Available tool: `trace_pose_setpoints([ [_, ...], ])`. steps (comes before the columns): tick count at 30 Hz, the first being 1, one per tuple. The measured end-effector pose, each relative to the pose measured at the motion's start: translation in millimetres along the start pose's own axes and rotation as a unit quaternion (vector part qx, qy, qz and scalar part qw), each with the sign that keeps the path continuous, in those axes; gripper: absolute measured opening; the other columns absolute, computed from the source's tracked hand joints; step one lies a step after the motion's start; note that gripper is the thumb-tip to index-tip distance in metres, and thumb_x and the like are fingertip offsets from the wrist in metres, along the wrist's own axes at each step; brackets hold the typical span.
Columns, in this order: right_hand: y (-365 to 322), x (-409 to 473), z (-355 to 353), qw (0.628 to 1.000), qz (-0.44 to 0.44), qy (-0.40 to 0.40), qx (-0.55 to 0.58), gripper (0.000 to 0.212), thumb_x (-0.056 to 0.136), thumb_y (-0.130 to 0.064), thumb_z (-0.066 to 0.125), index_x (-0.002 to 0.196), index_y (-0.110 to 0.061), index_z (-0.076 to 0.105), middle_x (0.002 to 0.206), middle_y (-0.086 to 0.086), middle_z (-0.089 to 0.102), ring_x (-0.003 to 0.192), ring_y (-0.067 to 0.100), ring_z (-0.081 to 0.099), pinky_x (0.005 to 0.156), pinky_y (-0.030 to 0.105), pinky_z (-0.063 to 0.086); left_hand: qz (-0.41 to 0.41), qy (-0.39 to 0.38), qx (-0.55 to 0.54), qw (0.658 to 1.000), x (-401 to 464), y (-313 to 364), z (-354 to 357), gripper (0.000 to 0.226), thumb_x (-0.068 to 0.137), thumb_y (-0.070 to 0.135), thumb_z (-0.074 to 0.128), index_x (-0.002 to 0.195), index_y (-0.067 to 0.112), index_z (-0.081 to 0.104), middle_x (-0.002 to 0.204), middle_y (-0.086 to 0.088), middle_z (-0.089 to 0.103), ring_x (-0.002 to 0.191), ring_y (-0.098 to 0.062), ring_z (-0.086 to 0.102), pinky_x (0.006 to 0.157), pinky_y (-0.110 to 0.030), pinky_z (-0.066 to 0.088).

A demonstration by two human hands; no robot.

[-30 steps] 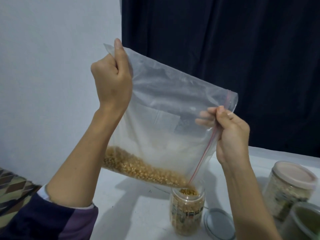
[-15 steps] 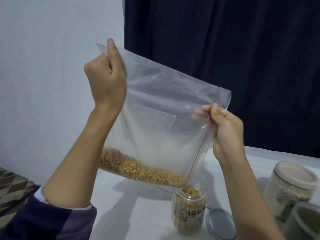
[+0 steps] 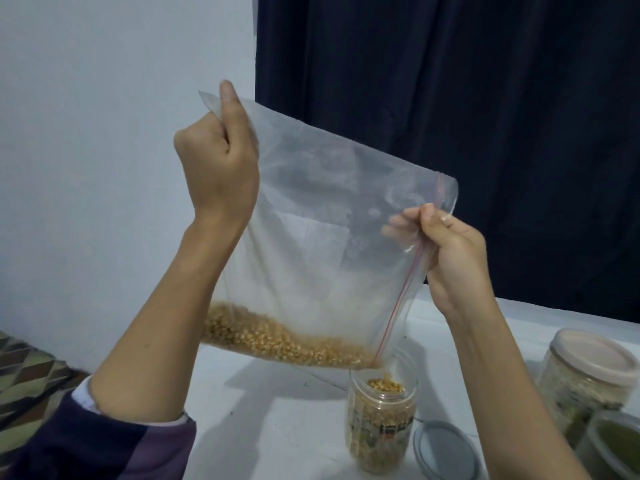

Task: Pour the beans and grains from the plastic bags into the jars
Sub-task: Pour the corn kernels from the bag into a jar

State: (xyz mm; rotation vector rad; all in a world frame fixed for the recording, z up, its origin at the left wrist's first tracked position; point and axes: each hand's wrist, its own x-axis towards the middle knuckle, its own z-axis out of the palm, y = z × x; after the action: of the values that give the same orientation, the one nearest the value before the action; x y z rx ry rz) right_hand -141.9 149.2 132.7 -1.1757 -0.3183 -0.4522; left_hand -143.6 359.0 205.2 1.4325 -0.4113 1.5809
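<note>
Head view: left hand [image 3: 216,174] pinches the plastic bag [image 3: 322,244] by its raised upper-left corner; right hand [image 3: 450,258] pinches the zip edge mid-right. Bag slopes down-right, low corner directly over the open jar [image 3: 381,417], lower centre.

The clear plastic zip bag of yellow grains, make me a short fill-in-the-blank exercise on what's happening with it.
1. The clear plastic zip bag is held up by ___ hands.
2. Its low corner hangs over the open clear jar, whose grey round lid lies on the ___.
3. The zip strip along the bag's mouth is ___ in colour.
4. The left hand grips the bag's ___ corner.

Missing words: two; table; red; top
</note>
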Motion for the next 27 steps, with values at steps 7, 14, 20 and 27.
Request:
trace_pose_setpoints([
  [7, -6, -7, -5, 1.0, -0.002, 0.014, -0.017, 0.026, 0.1, -0.015, 0.047, 0.083, -0.007, 0.066, 0.077, 0.003, 0.074, 0.077, 0.018, 0.073, 0.088, 0.031, 0.052, -0.003, -0.002, -0.007, 1.0, -1, 3, 2, 0.058, 0.101, 0.016, 0.036, 0.047, 0.025, 0.018, 0.031, 0.014, 0.031, 0.032, -0.005, 0.03, 0.042, -0.011, 0.02],
  [14, -8, -12, -7, 1.0, -0.004, 0.02, -0.008, 0.027, 0.1, -0.014, 0.047, 0.081, -0.006, 0.065, 0.074, 0.004, 0.074, 0.074, 0.019, 0.072, 0.087, 0.03, 0.053, -0.005, -0.007, -0.016, 1.0, -1, 3, 5, 0.059, 0.101, 0.018, 0.036, 0.045, 0.025, 0.02, 0.031, 0.013, 0.033, 0.032, -0.006, 0.032, 0.042, -0.012, 0.02],
  [20, -7, -13, -4, 1.0, 0.008, 0.015, 0.009, 0.027, 0.1, -0.013, 0.047, 0.08, -0.005, 0.064, 0.068, 0.001, 0.072, 0.068, 0.015, 0.071, 0.08, 0.026, 0.055, 0.003, -0.004, -0.009, 1.0, 1, 5, 5, 0.058, 0.101, 0.017, 0.036, 0.046, 0.025, 0.019, 0.032, 0.015, 0.032, 0.032, -0.005, 0.031, 0.042, -0.011, 0.02],
  [27, -5, -9, 2, 1.0, 0.013, 0.008, 0.002, 0.028, 0.1, -0.012, 0.046, 0.079, -0.007, 0.064, 0.07, 0.002, 0.071, 0.069, 0.016, 0.07, 0.1, 0.044, 0.048, 0.006, -0.002, -0.003, 1.0, 2, 5, 2, 0.057, 0.1, 0.02, 0.037, 0.047, 0.023, 0.018, 0.032, 0.014, 0.03, 0.032, -0.006, 0.029, 0.042, -0.013, 0.019],
])
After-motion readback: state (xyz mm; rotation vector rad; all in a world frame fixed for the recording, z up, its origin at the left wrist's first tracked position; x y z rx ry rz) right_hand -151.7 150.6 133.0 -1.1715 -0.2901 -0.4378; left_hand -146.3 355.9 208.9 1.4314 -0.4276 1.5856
